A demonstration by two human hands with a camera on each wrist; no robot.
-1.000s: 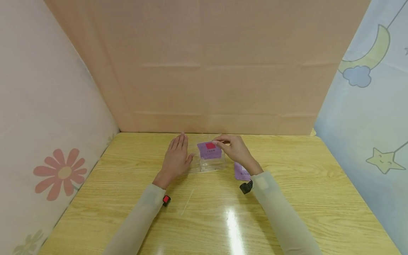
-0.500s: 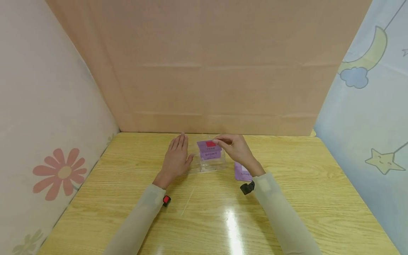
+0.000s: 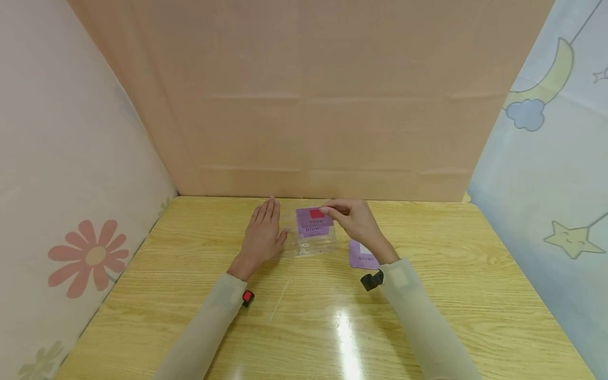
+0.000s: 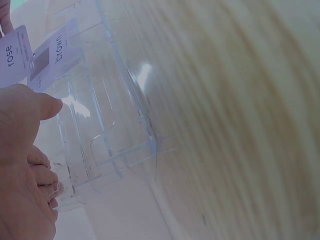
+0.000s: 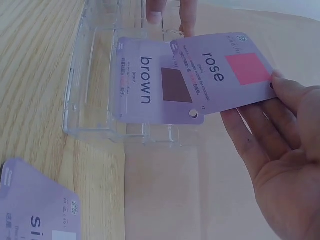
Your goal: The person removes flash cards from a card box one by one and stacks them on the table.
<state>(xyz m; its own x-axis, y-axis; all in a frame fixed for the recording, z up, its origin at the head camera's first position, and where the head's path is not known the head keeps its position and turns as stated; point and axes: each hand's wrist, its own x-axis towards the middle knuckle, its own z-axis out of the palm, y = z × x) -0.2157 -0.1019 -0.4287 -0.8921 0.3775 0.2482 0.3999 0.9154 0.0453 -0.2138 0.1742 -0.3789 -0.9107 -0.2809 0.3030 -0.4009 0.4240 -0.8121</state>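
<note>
Glossy clear plastic box (image 5: 95,131), smooth printed cards (image 5: 145,112), shiny wood-grain tabletop (image 3: 304,311).

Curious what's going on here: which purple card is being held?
The rose card, pinched by the right hand; the brown card rests in the clear holder and the silver card lies on the table.

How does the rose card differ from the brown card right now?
The rose card is held in the grip of the right hand, while the brown card sits in the clear rack. The rose card bears a pinkish-red square; the brown card has a dark brown square. In the head view, the rose card covers part of the brown card. Both are purple with rounded corners.
</note>
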